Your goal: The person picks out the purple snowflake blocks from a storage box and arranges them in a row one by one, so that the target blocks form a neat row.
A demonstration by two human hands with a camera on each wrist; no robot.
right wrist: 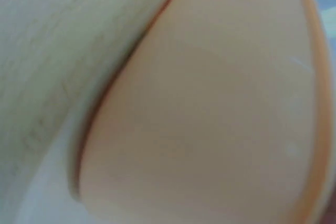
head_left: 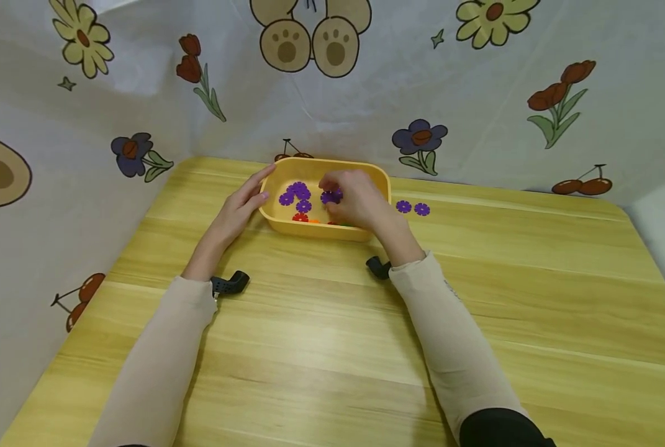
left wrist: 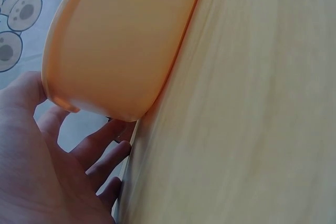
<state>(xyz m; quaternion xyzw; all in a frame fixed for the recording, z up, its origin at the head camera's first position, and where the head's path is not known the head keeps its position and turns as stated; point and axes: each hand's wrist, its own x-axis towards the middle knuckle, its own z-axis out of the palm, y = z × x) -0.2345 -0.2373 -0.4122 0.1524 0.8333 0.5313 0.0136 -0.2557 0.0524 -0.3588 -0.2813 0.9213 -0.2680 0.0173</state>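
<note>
My left hand holds the left end of a yellow plastic basin, with the thumb over its rim and the fingers along the outside wall. The right hand reaches down inside the basin, its fingers bent and parted from the thumb. Between them lie purple snowflake discs. More purple discs form a group at the basin's left. A red disc and an orange disc show near the front wall, which hides part of them. The right wrist view shows only the basin's outer wall.
Two purple discs lie on the wooden table, just right of the basin. A patterned white cloth hangs behind the table's back edge. Black wrist mounts stick out by both cuffs.
</note>
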